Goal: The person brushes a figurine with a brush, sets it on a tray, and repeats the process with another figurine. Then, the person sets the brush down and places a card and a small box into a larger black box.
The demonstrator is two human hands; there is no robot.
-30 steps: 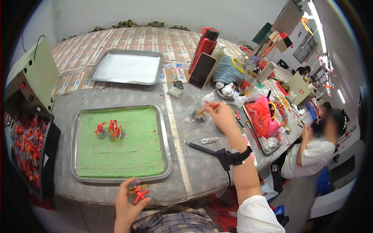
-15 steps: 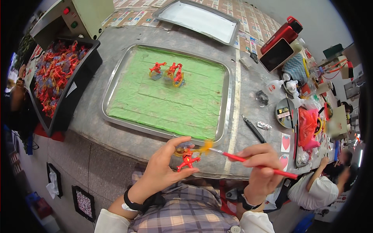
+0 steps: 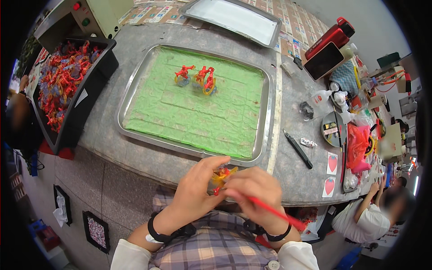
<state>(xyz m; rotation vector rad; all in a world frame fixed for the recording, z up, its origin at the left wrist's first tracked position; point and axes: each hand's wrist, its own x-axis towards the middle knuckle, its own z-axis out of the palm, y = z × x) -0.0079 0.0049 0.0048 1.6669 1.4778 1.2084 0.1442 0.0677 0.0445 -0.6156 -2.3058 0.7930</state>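
Left hand (image 3: 198, 191) grips a small red-and-orange figure (image 3: 221, 176); right hand (image 3: 252, 191) grasps a red brush (image 3: 274, 212) touching it.

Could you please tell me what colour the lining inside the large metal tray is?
The lining in the metal tray is light green, seen in the head view.

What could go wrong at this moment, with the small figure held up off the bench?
1. The left hand pinches the small red figure beyond the table edge; a slip would likely drop it to the floor.
2. The right hand works a red brush close to the fingers, so paint might smear them.
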